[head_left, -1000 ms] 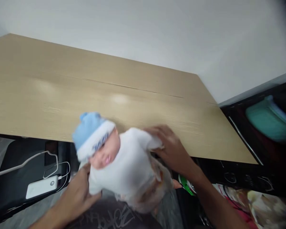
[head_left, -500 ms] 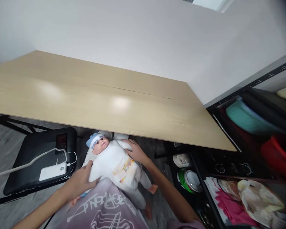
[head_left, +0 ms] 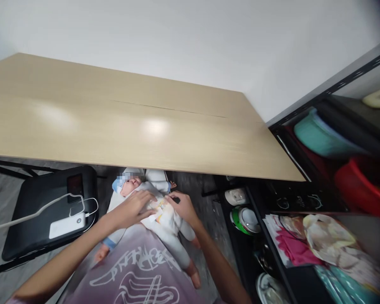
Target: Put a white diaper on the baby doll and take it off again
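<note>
A baby doll (head_left: 145, 223) in white clothes with blue cuffs and a blue-and-white cap (head_left: 120, 182) lies face up on my lap, head to the upper left. Over its clothes it wears a diaper (head_left: 169, 217) with a yellow-orange print. My left hand (head_left: 136, 207) rests across the doll's belly, fingers somewhat apart on the cloth by the diaper's upper edge. At the other side of the waist, my right hand (head_left: 182, 207) has thumb and forefinger together at the diaper's top; the exact grip is partly hidden.
A wooden table (head_left: 139, 131) spans the front, its edge just beyond the doll's head. On a black seat (head_left: 47, 207) at left lies a white power bank (head_left: 67, 226) with cables. Black shelves at right hold a teal basin (head_left: 323, 135), a red basin (head_left: 364, 185) and pink cloth (head_left: 296, 247).
My left hand has moved from the doll's side onto its belly. My right hand has left the doll's arm for the diaper's waist, and that arm now lies outstretched.
</note>
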A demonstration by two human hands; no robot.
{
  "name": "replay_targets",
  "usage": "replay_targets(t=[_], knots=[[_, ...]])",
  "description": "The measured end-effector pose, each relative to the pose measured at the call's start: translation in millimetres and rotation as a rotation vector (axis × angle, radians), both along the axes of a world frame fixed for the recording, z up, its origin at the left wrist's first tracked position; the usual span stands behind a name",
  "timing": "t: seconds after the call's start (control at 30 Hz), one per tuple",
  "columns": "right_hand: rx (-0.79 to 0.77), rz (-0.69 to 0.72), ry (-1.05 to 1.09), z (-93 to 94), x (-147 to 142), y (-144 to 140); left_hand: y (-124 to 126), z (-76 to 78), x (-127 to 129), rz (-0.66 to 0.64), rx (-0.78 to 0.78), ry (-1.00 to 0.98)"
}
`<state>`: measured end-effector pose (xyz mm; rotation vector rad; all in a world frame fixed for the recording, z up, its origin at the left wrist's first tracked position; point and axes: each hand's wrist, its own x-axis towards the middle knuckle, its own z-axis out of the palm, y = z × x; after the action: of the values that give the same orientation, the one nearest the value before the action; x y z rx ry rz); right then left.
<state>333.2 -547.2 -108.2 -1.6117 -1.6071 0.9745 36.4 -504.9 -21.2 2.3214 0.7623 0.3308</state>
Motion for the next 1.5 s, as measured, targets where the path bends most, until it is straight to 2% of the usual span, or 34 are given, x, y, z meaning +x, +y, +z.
replay_targets(t=[0.07,0.13,0.2,0.27,0.37,0.47,0.57,0.63,0.73,0.8,0.83,0.9,0.97,1.0,1.07,1.13,1.2,1.27,1.4,1.5], knots=[[0.038,-0.014,-0.043,-13.2,5,14,16,-15.3,19,-0.092,-0.053,-0.014],[0.044,-0.037,-0.068,-24.0,14,27,26,-27.9,28,-0.112,-0.107,-0.026],[0.045,-0.048,-0.079,-28.3,21,34,30,-34.5,32,-0.111,-0.16,-0.056],[0.056,-0.038,-0.079,-23.7,24,34,30,-34.9,35,-0.117,-0.181,-0.074],[0.106,0.05,-0.05,-1.6,13,26,28,-24.0,39,-0.138,-0.186,-0.08],[0.16,0.265,0.0,27.8,-8,13,26,0.9,34,-0.189,-0.219,-0.108],[0.187,0.456,-0.044,52.4,-23,2,17,30.4,11,-0.283,-0.289,-0.114],[0.178,0.493,-0.115,65.1,-19,-7,7,43.1,-11,-0.332,-0.363,-0.058],[0.029,0.429,-0.131,79.8,8,-26,-9,43.7,-37,-0.358,-0.448,0.015],[-0.21,0.358,-0.034,85.0,29,-42,-12,34.5,-35,-0.367,-0.44,0.01],[-0.336,0.33,0.019,85.4,37,-50,-11,28.1,-27,-0.358,-0.401,0.002],[-0.455,0.278,0.029,81.0,41,-63,-3,13.2,7,-0.313,-0.264,0.003],[-0.384,0.248,-0.109,70.5,34,-73,11,-3.8,56,-0.27,-0.103,0.058],[-0.327,0.235,-0.199,64.0,28,-77,18,-12.8,82,-0.299,-0.063,0.148],[-0.279,0.193,-0.342,50.5,17,-87,29,-30.4,130,-0.357,-0.054,0.327],[-0.31,0.137,-0.377,38.7,13,-100,35,-45.0,160,-0.402,-0.081,0.41],[-0.346,0.087,-0.321,29.2,17,-114,35,-53.5,168,-0.406,-0.083,0.426],[-0.33,0.043,-0.246,20.2,22,-127,30,-54.9,160,-0.358,-0.05,0.402],[-0.174,-0.081,-0.163,-1.2,23,-129,20,-43.1,128,-0.207,0.019,0.291],[-0.176,-0.042,-0.023,-11.6,20,-111,19,-29.6,110,-0.169,0.006,0.16]])
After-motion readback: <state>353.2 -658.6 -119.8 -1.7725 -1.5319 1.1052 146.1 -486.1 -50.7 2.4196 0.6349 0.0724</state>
